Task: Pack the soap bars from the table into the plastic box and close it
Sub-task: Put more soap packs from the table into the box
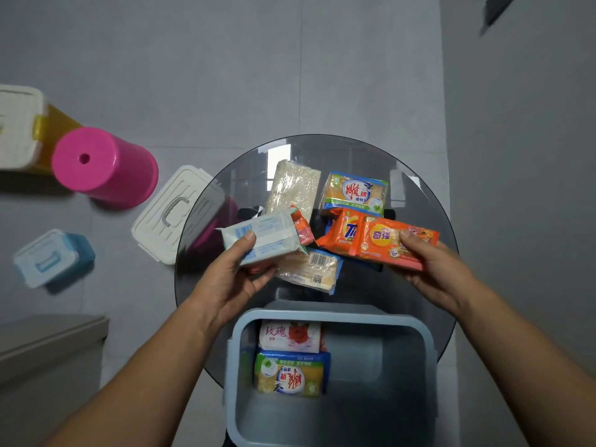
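Her left hand [240,279] grips a pale blue-and-white wrapped soap bar [263,241], and the right hand [432,269] clasps an orange wrapped soap bar [392,241], both lifted off the round glass worktop [419,195]. Each seems bound for the open grey-blue plastic box [422,330] just below, where two bars lie already.

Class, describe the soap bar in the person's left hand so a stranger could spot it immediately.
Find the round glass table with soap bars scattered on it. Above its near-left part, the left hand grips a pale blue-and-white soap bar. Its neighbours are orange, clear-wrapped or yellow-and-blue; this one alone is pale blue and white.
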